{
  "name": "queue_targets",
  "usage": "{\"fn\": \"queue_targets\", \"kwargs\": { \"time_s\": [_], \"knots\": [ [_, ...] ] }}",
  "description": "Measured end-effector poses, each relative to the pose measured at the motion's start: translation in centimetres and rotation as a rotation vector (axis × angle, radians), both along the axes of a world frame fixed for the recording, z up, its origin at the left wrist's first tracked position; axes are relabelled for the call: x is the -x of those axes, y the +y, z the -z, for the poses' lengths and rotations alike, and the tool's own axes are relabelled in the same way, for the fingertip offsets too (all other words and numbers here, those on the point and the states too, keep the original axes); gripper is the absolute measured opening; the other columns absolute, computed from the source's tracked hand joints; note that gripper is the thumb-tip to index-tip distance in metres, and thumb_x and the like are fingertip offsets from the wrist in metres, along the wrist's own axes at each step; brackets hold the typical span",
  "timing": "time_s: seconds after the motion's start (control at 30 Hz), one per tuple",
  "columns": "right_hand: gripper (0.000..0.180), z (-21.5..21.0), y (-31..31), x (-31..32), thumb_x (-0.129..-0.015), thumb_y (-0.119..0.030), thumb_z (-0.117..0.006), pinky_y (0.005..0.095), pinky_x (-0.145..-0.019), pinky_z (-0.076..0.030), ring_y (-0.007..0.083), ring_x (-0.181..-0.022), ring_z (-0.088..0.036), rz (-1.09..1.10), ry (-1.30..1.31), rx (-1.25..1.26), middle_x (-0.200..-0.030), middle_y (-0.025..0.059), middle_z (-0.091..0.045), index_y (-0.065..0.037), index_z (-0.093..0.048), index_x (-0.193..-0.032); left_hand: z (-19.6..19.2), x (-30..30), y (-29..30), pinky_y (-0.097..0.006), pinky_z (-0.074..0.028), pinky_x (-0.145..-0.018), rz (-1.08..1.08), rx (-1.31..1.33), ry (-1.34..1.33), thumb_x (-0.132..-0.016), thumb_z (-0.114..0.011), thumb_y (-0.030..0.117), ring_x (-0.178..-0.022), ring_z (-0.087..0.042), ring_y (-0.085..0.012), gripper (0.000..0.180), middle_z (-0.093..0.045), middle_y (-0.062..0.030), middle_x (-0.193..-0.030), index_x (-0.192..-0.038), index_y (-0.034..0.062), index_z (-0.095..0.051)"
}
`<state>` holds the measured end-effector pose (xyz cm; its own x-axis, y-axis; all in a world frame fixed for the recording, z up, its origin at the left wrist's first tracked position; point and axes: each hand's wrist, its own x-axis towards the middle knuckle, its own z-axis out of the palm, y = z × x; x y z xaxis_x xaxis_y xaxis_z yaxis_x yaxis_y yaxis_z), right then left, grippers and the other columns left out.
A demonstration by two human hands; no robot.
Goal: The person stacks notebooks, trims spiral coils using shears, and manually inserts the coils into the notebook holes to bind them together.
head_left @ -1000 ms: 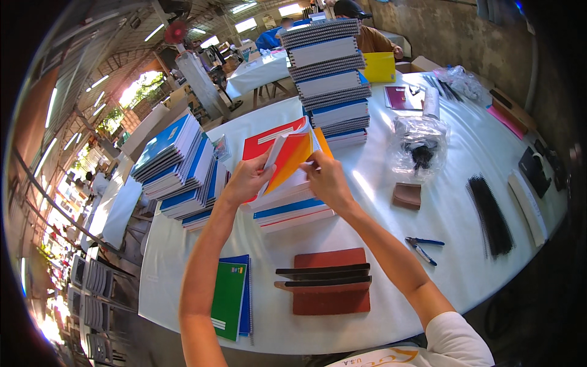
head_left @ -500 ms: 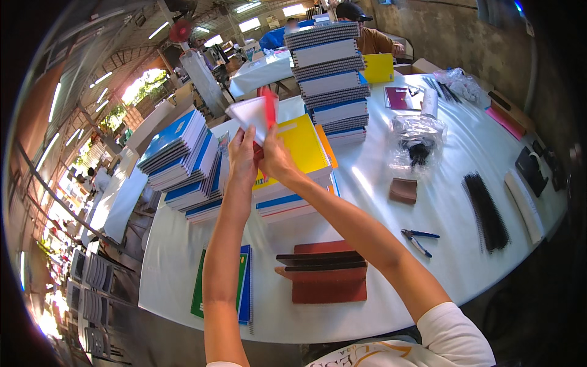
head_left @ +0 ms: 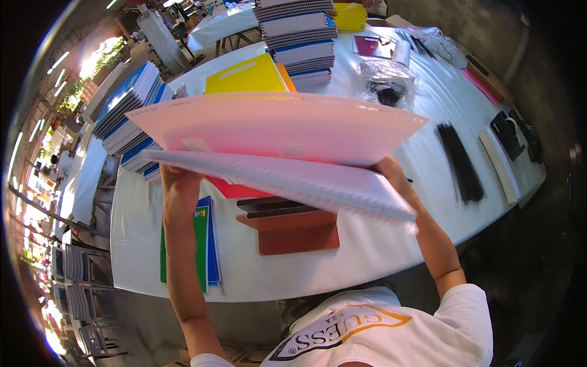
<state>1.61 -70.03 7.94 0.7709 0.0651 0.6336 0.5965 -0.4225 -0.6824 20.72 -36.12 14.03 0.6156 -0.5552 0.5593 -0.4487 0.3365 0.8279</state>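
Note:
Between my two hands is an unbound notebook, its white page block (head_left: 293, 183) fanned away from a pinkish-white cover sheet (head_left: 275, 125) with punched holes along its far edge. My left hand (head_left: 179, 182) is closed on the block's left end, its fingers partly hidden beneath. At the right end, my right hand (head_left: 393, 174) grips the same notebook, thumb side against the sheets. A bit of red cover (head_left: 235, 187) shows under the pages. Just below them stands a reddish-brown block stand (head_left: 299, 235) with dark upright strips. Green (head_left: 186, 254) and blue (head_left: 213, 244) notebooks lie near my left forearm.
Behind the pages is a yellow-covered pile (head_left: 241, 74). Tall notebook stacks stand at the back (head_left: 296, 37) and left (head_left: 128, 113). At right lie black binding coils (head_left: 460, 164), a white roll (head_left: 499, 165) and a clear plastic bag (head_left: 386, 79). The table's front edge curves before me.
Both hands have come nearer and spread apart, turning the notebook sideways and parting its cover from the pages. The view has tilted downward. The pliers are now almost wholly covered.

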Motion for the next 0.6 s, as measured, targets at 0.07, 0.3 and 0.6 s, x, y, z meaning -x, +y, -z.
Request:
{"fn": "queue_targets", "kwargs": {
  "time_s": [0.07, 0.3, 0.6],
  "knots": [
    [0.027, 2.6, 0.2, 1.0, -0.082, 0.008, -0.067, 0.0295, -0.078, -0.053, 0.0232, -0.091, -0.065, 0.092, 0.0, 0.097, -0.1, 0.0118, -0.068, -0.001, -0.061, -0.107, 0.9, 2.2, -0.8, -0.029, -0.05, -0.086, -0.044, -0.041, 0.026, -0.085, -0.077, 0.02, -0.096, -0.063, -0.0127, 0.035, -0.069, -0.0046, -0.107, -0.112, 0.0017, -0.065],
    [0.039, 8.8, 2.0, 2.3, -0.08, 0.006, -0.074, 0.0312, -0.086, -0.051, 0.0182, -0.103, -0.061, 0.097, 0.034, -0.178, -0.112, 0.0074, -0.061, -0.003, -0.061, -0.115, 4.9, 4.8, -1.5, -0.033, -0.045, -0.098, -0.091, -0.154, 0.093, -0.085, -0.077, 0.016, -0.111, -0.056, -0.0165, 0.051, -0.061, -0.011, -0.126, -0.127, -0.0006, -0.055],
    [0.084, 8.4, 6.6, 1.9, -0.069, -0.005, -0.087, 0.0336, -0.092, -0.051, 0.0164, -0.112, -0.056, 0.215, 0.481, -0.509, -0.118, 0.0061, -0.058, -0.008, -0.037, -0.137, 18.2, 8.9, -0.8, -0.039, -0.015, -0.119, -0.328, -0.059, 0.415, -0.092, -0.059, 0.055, -0.145, -0.022, -0.0217, 0.088, -0.029, -0.0107, -0.154, -0.154, 0.006, -0.02]
  ]
}}
